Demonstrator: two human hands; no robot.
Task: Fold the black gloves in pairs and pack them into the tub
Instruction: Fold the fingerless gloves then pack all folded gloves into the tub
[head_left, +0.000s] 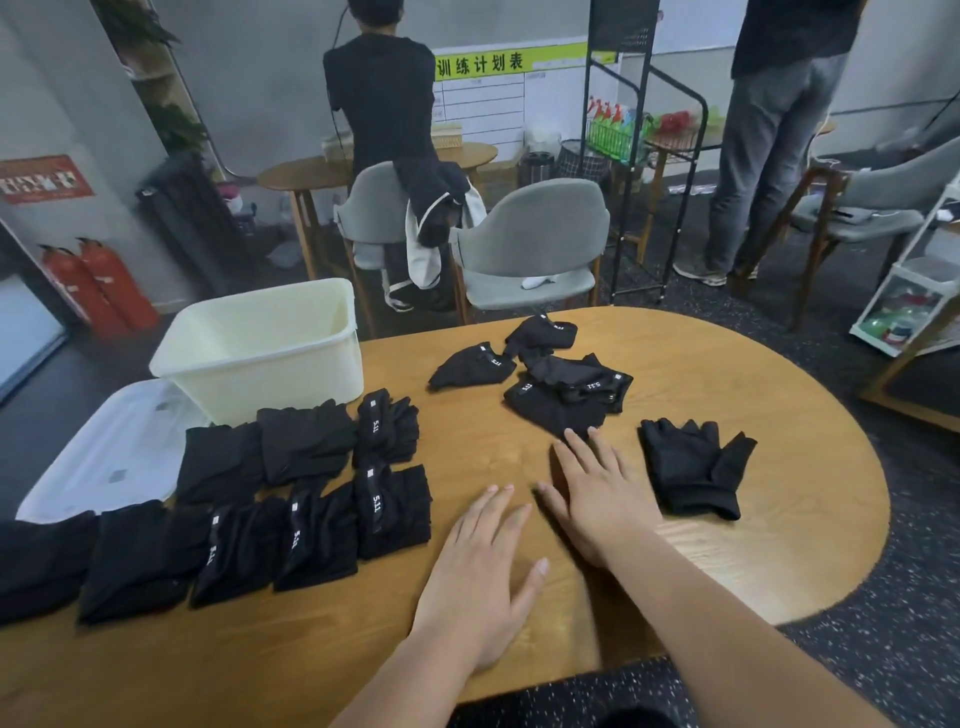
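Gloves (311, 535) folded in pairs lie in two rows just in front of the tub (291, 382). The back row sits close against its near wall and the front row runs off to the left. The tub stands mouth up at the far left edge of the worktop (753, 561). A lid (104, 457) lies flat to the left of the tub, beside the folded rows. To the right of the tub, well apart from it, a loose pile (563, 387) of unfolded gloves lies tumbled together. Farther right a single glove (691, 467) lies flat.

Both hands rest palm down on the worktop and hold nothing. The left hand (483, 566) has its fingers straight and slightly spread. The right hand (597, 499) is spread too, its fingertips at the near edge of the pile; whether they touch it cannot be told. The folded rows lie between the left hand and the tub.

Beyond the tub stand two grey chairs (540, 228), one draped with clothing. Behind them a person (382, 98) stands with back turned.
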